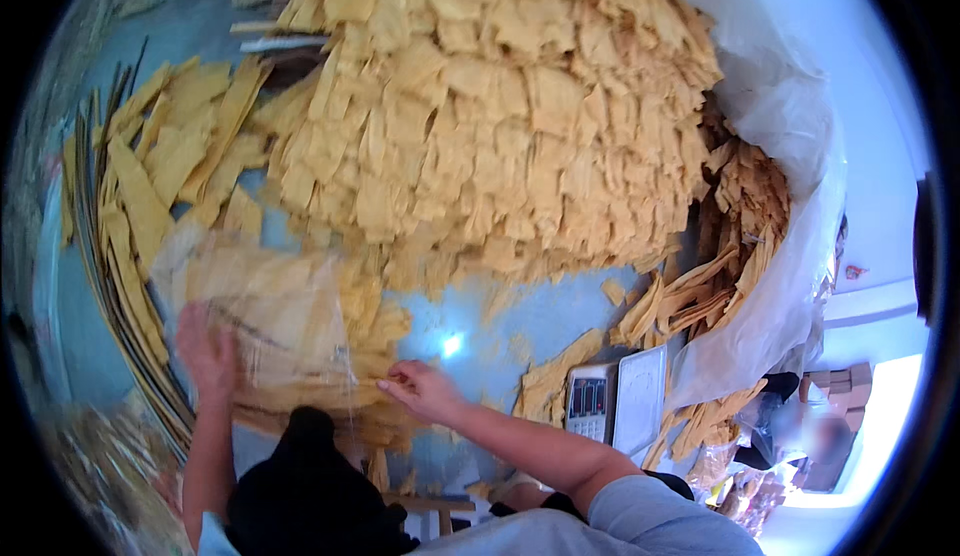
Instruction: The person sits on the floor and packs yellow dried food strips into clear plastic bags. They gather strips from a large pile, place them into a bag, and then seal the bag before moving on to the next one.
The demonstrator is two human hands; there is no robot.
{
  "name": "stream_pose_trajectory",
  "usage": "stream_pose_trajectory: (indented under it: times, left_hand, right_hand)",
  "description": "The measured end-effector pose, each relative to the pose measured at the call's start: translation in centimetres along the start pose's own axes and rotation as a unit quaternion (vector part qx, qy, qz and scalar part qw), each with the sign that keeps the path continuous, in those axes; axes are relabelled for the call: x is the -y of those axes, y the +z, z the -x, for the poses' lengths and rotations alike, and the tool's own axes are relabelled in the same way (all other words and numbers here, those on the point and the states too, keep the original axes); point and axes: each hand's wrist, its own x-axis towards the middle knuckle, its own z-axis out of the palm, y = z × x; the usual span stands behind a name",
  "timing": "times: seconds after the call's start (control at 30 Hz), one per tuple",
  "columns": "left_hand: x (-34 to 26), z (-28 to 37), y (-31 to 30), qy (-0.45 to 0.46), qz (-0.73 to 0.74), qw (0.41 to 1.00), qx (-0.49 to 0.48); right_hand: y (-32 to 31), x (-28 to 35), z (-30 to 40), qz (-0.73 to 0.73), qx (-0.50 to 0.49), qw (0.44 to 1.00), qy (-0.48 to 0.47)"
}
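A clear plastic bag (270, 293) with flat yellow sheets inside lies before me at the lower left. My left hand (206, 353) rests with spread fingers on the bag's left part. Thumb and fingers of my right hand (409, 391) pinch the edge of the yellow sheets (367, 385) at the bag's right side. More yellow sheets lie under and beside the bag. Behind it rises a large layered pile of similar dried yellow sheets (510, 128). What exactly they are made of I cannot tell.
A digital scale (589, 402) with a metal pan (640, 398) stands at the right. Long thin dark strips (112, 271) curve along the left, beside loose yellow sheets (176, 135). Translucent plastic sheeting (780, 135) borders the pile. A person (795, 421) is at the far right.
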Motion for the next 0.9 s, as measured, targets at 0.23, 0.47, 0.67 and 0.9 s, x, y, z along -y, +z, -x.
stream_pose_trajectory:
  times: [0.23,0.47,0.67,0.9]
  left_hand:
    - [-6.1,6.2,3.9,0.094,0.003,0.986,0.136]
    - [-9.4,6.4,1.4,0.195,0.064,0.954,0.217]
    - [-9.8,6.8,2.0,0.198,0.055,0.956,0.211]
    - [-9.4,7.1,2.3,0.191,0.056,0.956,0.215]
  right_hand:
    - [3.1,-3.7,2.4,-0.068,0.029,0.997,0.005]
    - [3.3,-3.3,-0.5,-0.114,-0.016,0.993,-0.019]
    - [2.8,-3.6,-1.0,-0.202,0.033,0.978,0.050]
    - [1.7,-4.1,0.5,-0.113,0.072,0.989,0.065]
